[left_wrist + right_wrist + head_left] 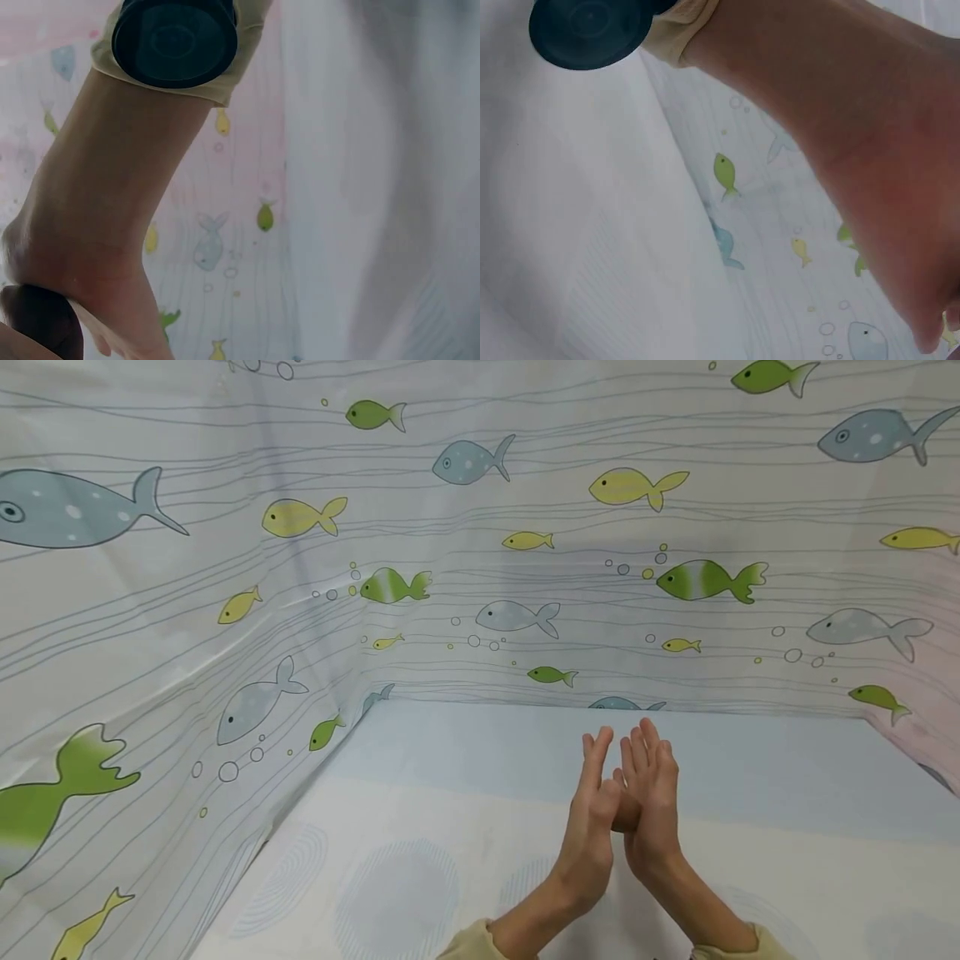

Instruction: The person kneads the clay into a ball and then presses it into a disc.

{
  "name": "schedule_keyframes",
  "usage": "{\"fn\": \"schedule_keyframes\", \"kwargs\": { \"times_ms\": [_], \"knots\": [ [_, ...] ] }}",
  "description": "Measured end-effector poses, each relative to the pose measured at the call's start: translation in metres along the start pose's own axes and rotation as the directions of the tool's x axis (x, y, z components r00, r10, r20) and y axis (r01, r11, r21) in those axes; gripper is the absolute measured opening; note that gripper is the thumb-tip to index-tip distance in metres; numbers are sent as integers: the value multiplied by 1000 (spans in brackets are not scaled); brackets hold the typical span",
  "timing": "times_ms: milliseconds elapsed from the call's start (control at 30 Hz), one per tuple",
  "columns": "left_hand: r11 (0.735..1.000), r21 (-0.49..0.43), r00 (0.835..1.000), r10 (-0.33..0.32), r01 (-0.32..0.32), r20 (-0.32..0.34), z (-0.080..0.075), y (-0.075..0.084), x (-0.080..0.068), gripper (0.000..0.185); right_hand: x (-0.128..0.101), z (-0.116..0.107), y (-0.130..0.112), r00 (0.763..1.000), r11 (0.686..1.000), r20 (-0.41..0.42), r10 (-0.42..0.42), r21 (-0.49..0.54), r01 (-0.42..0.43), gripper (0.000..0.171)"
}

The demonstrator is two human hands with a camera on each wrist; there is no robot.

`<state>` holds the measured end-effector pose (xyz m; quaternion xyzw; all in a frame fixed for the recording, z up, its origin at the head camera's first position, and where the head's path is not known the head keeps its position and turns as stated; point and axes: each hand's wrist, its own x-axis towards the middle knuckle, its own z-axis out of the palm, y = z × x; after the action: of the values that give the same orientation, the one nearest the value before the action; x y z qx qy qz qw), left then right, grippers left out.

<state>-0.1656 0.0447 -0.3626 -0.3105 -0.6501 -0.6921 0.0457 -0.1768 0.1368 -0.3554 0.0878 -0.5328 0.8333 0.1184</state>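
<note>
My two hands are raised together above a pale mat (450, 760), palms facing each other. My left hand (592, 802) has its fingers straight and pointing up and away. My right hand (651, 793) mirrors it just to the right, and the two touch near the thumbs. Neither holds anything. Cream sleeve cuffs show at the bottom edge. In the left wrist view a bare forearm (105, 210) fills the left side under a round black camera (174, 41). The right wrist view shows a forearm (840, 112) and a dark round camera (589, 30).
Curtains printed with blue, green and yellow fish (525, 527) wall in the mat on the left, back and right. They meet in a corner at the back left (360, 693). The mat has pale blue and cream bands with faint circle patterns (393, 893).
</note>
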Motion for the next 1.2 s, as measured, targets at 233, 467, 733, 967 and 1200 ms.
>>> {"fn": "schedule_keyframes", "kwargs": {
  "times_ms": [233, 467, 733, 967, 1200],
  "knots": [
    [1000, 28, 1000, 12, -11, -20, -4, 0, 4, 59, -2, 3, 4, 999, 999, 13, 36, -27, -35, 71],
    [999, 37, 997, -20, 22, -72, -7, -5, 7, 62, -13, 14, 4, 995, 996, 79, 67, -60, -63, 69],
    [999, 50, 982, 13, -4, -189, -16, -13, 15, 58, -23, 21, 8, 984, 989, 124, 129, -93, -118, 67],
    [996, 78, 973, 54, -37, -226, -28, -13, 21, 59, -27, 24, 7, 977, 992, 182, 111, -74, -99, 67],
    [997, 70, 956, 56, -37, -287, -43, -14, 27, 60, -34, 29, 6, 970, 995, 226, 95, -45, -87, 66]
  ]
}}
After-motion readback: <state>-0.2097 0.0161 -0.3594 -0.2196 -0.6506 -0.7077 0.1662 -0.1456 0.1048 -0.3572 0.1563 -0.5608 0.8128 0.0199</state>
